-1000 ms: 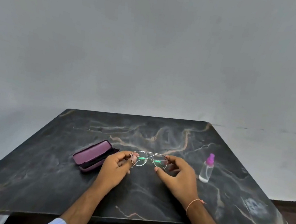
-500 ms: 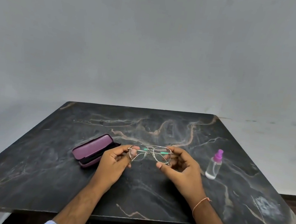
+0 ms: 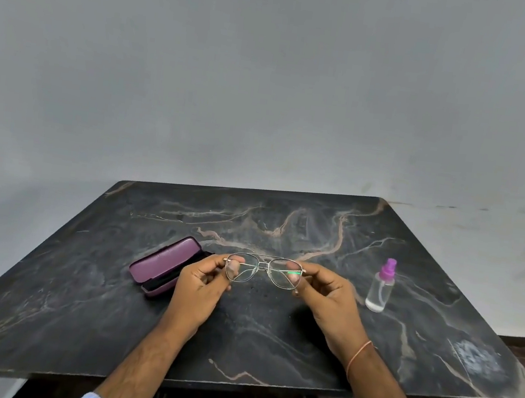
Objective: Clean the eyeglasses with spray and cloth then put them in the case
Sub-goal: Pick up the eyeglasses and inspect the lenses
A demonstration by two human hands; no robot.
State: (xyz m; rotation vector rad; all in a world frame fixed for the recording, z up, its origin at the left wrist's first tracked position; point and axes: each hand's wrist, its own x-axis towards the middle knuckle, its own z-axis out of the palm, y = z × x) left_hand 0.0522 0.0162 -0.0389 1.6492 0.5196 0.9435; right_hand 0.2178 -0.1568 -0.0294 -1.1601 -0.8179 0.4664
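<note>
Plainly, thin metal-framed eyeglasses [image 3: 264,270] pinched by left hand [image 3: 201,286] and right hand [image 3: 329,299].

Inventory: one of each object on the single worktop [image 3: 270,333], two hands present.

Counted: one pair of glasses [image 3: 264,270] with two lenses in a thin metal frame; one purple case [image 3: 164,263], lid up, showing one dark interior; one clear spray bottle [image 3: 381,288] with one pink cap; one dark marbled worktop. Hands: two, one left hand [image 3: 201,286] and one right hand [image 3: 329,299], each with one grip on an end of the glasses. One thin band [image 3: 359,353] noted on the right wrist. Two pale striped cuffs at the lower edge, one per arm. Cloths counted in view: none.
</note>
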